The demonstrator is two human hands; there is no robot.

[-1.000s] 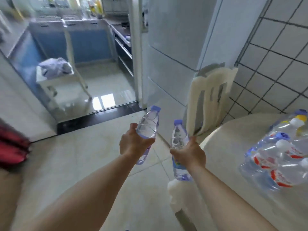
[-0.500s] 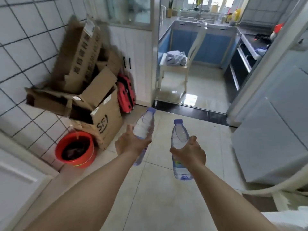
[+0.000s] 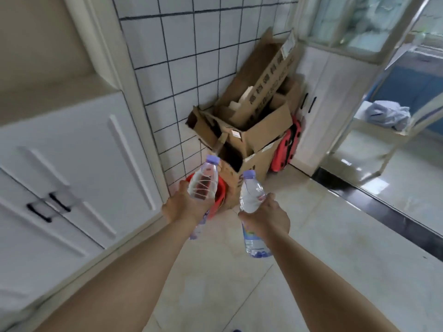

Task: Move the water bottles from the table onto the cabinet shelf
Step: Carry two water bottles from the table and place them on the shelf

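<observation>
Two water bottles are in view, one in each of the two hands, both held out over the pale tiled floor. The left hand is wrapped around the left bottle, which leans slightly right with its purple cap up. The right hand grips the right bottle around its middle, roughly upright, its base hanging below the fist.

To the left of the bottles stands a white cabinet with two closed doors and two dark handles; an open recess sits above the doors. Beyond the bottles, a stack of cardboard boxes leans against the tiled wall, open and holding loose cardboard. A red bucket sits just behind the left bottle, its contents unclear. A red bag is wedged right of the boxes.
</observation>
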